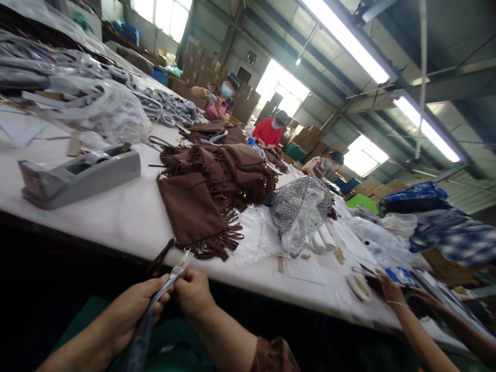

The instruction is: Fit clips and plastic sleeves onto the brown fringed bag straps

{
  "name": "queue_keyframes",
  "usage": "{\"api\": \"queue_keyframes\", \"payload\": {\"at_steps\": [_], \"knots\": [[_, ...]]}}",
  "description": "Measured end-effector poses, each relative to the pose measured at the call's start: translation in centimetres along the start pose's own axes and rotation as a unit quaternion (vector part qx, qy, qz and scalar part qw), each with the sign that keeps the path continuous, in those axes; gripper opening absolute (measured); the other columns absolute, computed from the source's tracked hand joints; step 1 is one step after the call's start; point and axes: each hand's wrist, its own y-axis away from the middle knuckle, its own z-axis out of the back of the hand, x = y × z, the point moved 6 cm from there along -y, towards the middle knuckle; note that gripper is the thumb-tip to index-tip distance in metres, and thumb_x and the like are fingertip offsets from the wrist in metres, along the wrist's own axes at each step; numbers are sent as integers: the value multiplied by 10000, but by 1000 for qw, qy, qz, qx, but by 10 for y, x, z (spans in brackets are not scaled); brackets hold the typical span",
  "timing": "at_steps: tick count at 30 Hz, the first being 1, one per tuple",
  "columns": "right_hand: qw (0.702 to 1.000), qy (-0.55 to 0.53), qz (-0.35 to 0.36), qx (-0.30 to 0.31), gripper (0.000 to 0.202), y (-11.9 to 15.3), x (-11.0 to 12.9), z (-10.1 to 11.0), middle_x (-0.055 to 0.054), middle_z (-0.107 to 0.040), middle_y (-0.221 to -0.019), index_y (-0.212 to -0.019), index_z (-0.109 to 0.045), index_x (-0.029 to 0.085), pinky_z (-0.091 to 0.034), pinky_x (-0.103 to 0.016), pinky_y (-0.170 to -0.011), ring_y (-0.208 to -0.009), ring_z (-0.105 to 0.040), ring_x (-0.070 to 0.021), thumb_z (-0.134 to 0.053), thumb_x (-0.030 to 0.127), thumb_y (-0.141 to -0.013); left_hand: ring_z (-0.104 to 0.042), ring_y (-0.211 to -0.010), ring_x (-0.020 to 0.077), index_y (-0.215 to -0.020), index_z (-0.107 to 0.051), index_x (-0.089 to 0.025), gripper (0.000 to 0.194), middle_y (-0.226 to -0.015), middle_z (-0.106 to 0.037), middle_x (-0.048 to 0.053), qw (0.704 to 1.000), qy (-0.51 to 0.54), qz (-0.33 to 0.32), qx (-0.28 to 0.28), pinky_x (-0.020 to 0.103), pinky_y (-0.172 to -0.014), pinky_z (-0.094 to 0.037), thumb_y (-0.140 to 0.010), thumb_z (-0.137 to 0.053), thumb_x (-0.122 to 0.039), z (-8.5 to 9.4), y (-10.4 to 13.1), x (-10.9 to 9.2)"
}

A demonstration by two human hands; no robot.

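Below the table's front edge, my left hand (145,305) is closed round a long grey-blue strap (157,297) wrapped in clear plastic. The strap hangs down towards my lap. My right hand (194,292) is closed in a pinch at the strap's upper end, where a pale metal-looking tip (184,258) sticks up. Both hands almost touch. Just beyond them, a brown fringed bag (191,209) lies flat at the table edge, its dark wrist loop (163,256) hanging over the edge beside my hands.
A grey tape dispenser (81,175) stands on the white table (116,219) at left. Piled brown bags (236,165), wrapped straps (170,106) and a patterned bundle (298,206) lie farther back. Another person's hands (391,289) work at right; several people stand beyond the table.
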Motion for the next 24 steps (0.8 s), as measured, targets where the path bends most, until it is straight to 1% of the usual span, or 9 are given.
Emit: {"api": "queue_keyframes", "payload": {"at_steps": [3, 6, 10, 13, 16, 18, 20, 22, 24], "knots": [[992, -78, -71, 62, 197, 1, -5, -10, 44, -495, -460, -587, -591, 150, -227, -173, -368, -385, -360, -55, -729, 290, -604, -345, -370, 23, -697, -620, -136, 310, -530, -482, -41, 1000, 1, 26, 14, 116, -340, -260, -657, -809, -379, -2, 4, 2], [982, -115, -121, 94, 278, 1, -8, -15, 60, -462, -431, -601, -559, 161, -171, -168, -325, -340, -324, -45, -778, 328, -565, -357, -377, 38, -688, -623, -145, 365, -518, -476, -41, 999, -28, 12, 10, 124, -342, -254, -594, -832, -430, 0, 3, 2], [984, -67, -151, 67, 406, -1, -13, -12, 74, -417, -398, -600, -529, 163, -164, -170, -314, -312, -295, -37, -833, 430, -566, -391, -392, 74, -660, -608, -156, 460, -517, -517, -9, 991, -107, -71, -37, 156, -355, -269, -606, -758, -587, 5, -3, 0], [985, -32, -162, 50, 381, -1, -19, -6, 68, -430, -402, -637, -553, 157, -161, -178, -314, -302, -297, -44, -826, 417, -582, -415, -401, 100, -640, -615, -159, 462, -506, -531, 6, 972, -174, -146, -61, 183, -370, -276, -660, -679, -616, 4, -5, -3], [983, -87, -143, 70, 300, 4, -22, -3, 24, -520, -464, -717, -618, 127, -208, -177, -332, -337, -346, -54, -782, 339, -583, -451, -414, 134, -629, -619, -174, 425, -494, -538, 13, 956, -217, -186, -68, 216, -389, -311, -683, -627, -595, 3, -3, -7], [976, -165, -107, 88, 303, 8, -19, -3, -16, -587, -544, -784, -657, 107, -303, -179, -388, -417, -452, -81, -742, 328, -595, -482, -431, 160, -594, -606, -189, 400, -484, -547, 24, 942, -253, -210, -60, 237, -411, -344, -704, -596, -574, 1, -1, -10], [966, -227, -73, 101, 321, 11, -13, -3, -41, -628, -627, -817, -671, 108, -390, -198, -467, -526, -544, -116, -728, 359, -625, -511, -447, 177, -564, -596, -202, 376, -472, -556, 31, 923, -294, -240, -58, 246, -436, -362, -733, -570, -537, -1, 3, -14], [961, -248, -65, 107, 310, 11, -10, -4, -33, -621, -642, -786, -663, 118, -423, -214, -508, -560, -557, -124, -757, 367, -626, -521, -452, 185, -559, -603, -213, 346, -461, -556, 28, 906, -325, -264, -62, 248, -445, -357, -753, -566, -497, -3, 7, -17], [963, -242, -70, 97, 307, 9, -9, -4, -9, -591, -603, -743, -650, 124, -420, -216, -507, -523, -525, -110, -807, 336, -586, -525, -457, 191, -561, -610, -223, 316, -467, -562, 23, 897, -340, -275, -61, 253, -447, -350, -761, -581, -465, -3, 9, -18]]}}
